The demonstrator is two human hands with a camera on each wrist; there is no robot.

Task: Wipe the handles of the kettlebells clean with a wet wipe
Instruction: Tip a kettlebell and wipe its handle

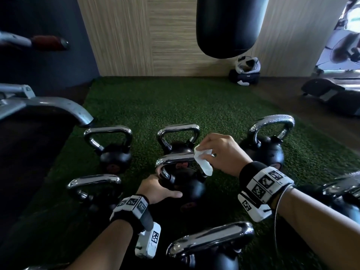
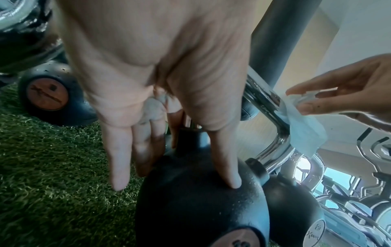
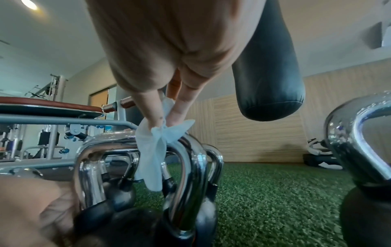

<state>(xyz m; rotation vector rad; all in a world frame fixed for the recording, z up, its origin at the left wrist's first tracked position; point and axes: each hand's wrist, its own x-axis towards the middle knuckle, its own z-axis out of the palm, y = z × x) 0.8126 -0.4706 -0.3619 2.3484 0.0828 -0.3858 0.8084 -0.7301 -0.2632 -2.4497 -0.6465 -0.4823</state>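
Green turf mat (image 1: 194, 106) carries several black kettlebells (image 1: 115, 152) with chrome handles.

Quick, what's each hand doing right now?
Left hand: open, straight fingers resting on the black kettlebell.
Right hand: pinching the wet wipe against that kettlebell's chrome handle.

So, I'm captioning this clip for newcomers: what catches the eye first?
The right hand pinching a white wipe against the chrome handle of the middle kettlebell, which the left hand steadies. More kettlebells ring it on green turf, and a black punching bag hangs behind.
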